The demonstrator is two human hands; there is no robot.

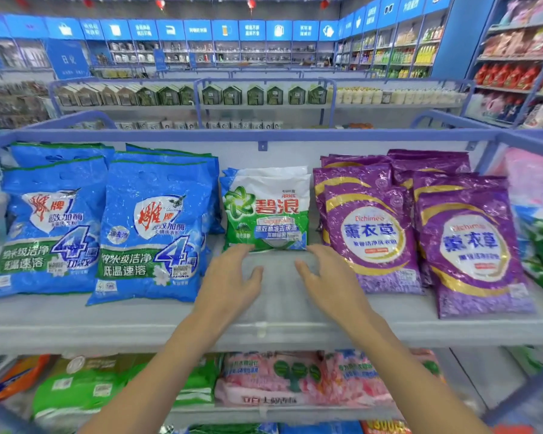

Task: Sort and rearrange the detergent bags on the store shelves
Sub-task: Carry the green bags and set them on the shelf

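Where hands reach, ARIEL bag, Richimeo bags

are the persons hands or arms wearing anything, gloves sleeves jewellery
Nothing worn shows. The left hand and right hand are bare: no gloves, rings or tape. The left forearm and right forearm are uncovered down to the picture's lower edge, with no sleeve, cuff, watch or bracelet in view.
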